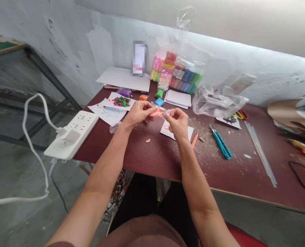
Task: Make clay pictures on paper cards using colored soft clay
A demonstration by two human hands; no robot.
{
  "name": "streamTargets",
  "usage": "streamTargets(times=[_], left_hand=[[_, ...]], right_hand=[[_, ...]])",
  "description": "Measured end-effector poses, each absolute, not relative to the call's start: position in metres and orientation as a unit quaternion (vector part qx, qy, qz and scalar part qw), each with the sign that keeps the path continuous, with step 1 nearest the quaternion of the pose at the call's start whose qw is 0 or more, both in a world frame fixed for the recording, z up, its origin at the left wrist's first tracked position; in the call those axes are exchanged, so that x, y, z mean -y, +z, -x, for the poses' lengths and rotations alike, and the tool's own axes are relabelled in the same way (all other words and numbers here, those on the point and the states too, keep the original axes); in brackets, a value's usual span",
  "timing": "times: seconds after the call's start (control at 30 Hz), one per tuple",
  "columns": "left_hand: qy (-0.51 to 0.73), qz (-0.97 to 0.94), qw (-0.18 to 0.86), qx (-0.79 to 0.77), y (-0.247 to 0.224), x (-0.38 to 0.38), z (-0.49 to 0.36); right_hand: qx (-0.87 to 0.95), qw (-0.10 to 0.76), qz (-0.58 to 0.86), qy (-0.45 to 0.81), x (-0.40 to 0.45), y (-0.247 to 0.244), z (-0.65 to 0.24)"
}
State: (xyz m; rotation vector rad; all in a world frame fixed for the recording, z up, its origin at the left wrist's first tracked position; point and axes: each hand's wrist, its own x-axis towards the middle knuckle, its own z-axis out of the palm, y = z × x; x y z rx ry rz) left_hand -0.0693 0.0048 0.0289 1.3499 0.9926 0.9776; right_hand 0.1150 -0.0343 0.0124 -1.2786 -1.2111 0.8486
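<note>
Cannot read the pixelated, dark-edged rectangular phone point(139, 58), far side. Cannot see whole the soft pink lump point(158, 112), partly covered by the left hand point(140, 112); the white paper square point(189, 132), partly behind the right hand point(178, 123); the yellow plastic glue gun point(304, 150), cut off at right.

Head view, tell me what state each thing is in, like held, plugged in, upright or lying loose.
Left hand: pinching pink clay
Right hand: pinching clear wrapper
Pink clay: held off the table
Clear wrapper: held; open or sealed, cannot tell
Power strip: charger plugged in
Phone: upright, screen blurred
Plastic bag: crumpled
Clear glue sticks: lying loose
</note>
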Motion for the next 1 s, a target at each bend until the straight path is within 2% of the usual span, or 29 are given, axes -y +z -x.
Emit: streamTargets(times=[0.13,0.33,0.5,0.7,1.0], left_hand=[[0.423,-0.580,0.554,-0.422,0.029,-0.004,0.067],[0.429,-0.576,0.576,-0.392,0.026,-0.005,0.063],[0.429,-0.601,0.538,-0.407,0.018,-0.010,0.060],[0.398,-0.662,0.479,-0.417,0.023,-0.010,0.057],[0.379,-0.592,0.535,-0.468,0.033,-0.015,0.047]], right_hand=[[0.536,0.558,0.523,0.356,0.034,0.013,-0.113],[0.562,0.488,0.567,0.352,0.030,0.005,-0.118],[0.566,0.541,0.528,0.329,0.025,-0.005,-0.117],[0.544,0.539,0.531,0.362,0.026,-0.003,-0.115],[0.547,0.531,0.535,0.364,0.023,-0.003,-0.122]])
